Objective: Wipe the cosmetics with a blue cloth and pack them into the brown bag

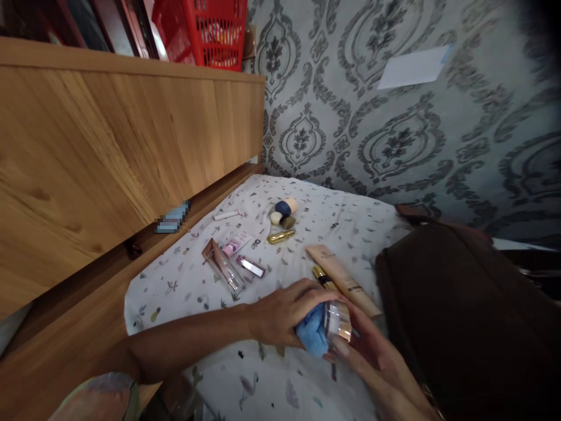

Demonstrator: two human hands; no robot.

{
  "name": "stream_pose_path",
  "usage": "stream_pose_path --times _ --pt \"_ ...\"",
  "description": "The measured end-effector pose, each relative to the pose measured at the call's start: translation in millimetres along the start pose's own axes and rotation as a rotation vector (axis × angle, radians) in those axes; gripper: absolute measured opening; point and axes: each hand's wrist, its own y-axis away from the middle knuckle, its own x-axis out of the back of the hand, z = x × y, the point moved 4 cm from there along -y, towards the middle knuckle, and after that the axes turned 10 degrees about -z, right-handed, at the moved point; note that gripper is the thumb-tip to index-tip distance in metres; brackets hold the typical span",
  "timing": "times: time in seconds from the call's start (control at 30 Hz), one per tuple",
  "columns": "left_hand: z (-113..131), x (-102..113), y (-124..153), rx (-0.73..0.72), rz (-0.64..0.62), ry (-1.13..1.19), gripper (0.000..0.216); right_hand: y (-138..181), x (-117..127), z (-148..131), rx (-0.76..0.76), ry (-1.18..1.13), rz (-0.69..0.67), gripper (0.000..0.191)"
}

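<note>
My left hand (283,313) is closed around a bunched blue cloth (313,332) and presses it against one end of a cosmetic jar (337,320). The jar is clear with a shiny rose-gold band and lies sideways between my hands. Fingers of my right hand (372,345) grip it from the other side. Just beyond my hands, a beige squeeze tube (339,272) lies on the cloth-covered surface, beside a black-and-gold tube (322,275) partly hidden by my fingers.
On the white patterned cloth (175,292) lie a gold lipstick tube (281,236), a lip gloss tube (250,266), a pink-and-white tube (235,244) and several small containers. A dark bag (460,316) stands right; a wooden cabinet (131,146) with a red basket (219,35) borders the left.
</note>
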Motion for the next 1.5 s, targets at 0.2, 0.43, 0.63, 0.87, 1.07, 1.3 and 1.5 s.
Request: stream_pose_path --times 0.2,0.43,0.63,0.87,1.07,1.3,1.5 --pt "13 -1 2 -0.121 0.122 -0.256 0.076 -3 12 16 -0.009 0.010 0.033 0.074" --pt "15 0 1 -0.008 0.074 -0.188 0.086 -1 15 27 0.023 -0.156 0.034 0.063" --pt "-3 -8 2 0.133 -0.036 0.149 0.107 0 15 22 0.093 -0.075 0.033 0.068" --pt "-5 -5 2 0.057 0.026 0.248 0.105 2 8 9 0.088 -0.012 0.045 0.070" --pt "3 -1 -3 0.113 0.024 0.264 0.092 3 -8 -10 0.061 -0.129 0.021 0.067" --pt "5 2 -2 0.175 0.009 0.207 0.084 1 -16 -15 0.074 -0.253 -0.016 0.069" --pt "10 2 4 0.171 0.043 0.175 0.075 -1 -21 -8 0.098 -0.340 -0.044 0.070"
